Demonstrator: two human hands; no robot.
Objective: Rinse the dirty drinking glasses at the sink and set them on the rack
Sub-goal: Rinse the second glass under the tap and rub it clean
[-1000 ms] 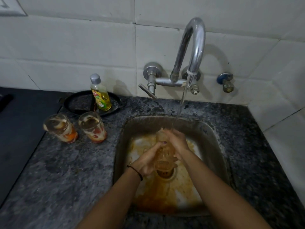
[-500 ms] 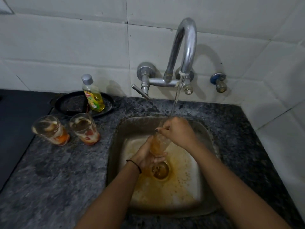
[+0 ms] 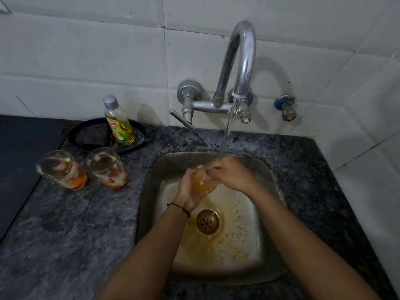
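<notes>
Fingers (image 3: 195, 169) of the left hand (image 3: 188, 189) wrap around a glass (image 3: 201, 182) held over the sink (image 3: 270, 176).

Both hands grasp this one glass, which looks orange-brown. The left hand cups it from below and the right hand (image 3: 231, 173) closes over its top. Water runs down from the tap (image 3: 242, 61) and lands right where the right hand meets the glass. The sink floor is stained brown around the drain (image 3: 207, 221). Two more dirty glasses (image 3: 61, 169) (image 3: 107, 167) stand side by side on the dark stone counter (image 3: 65, 234), left of the sink. Behind them a soap bottle (image 3: 118, 122) stands on a black pan (image 3: 91, 135) near the wall.
</notes>
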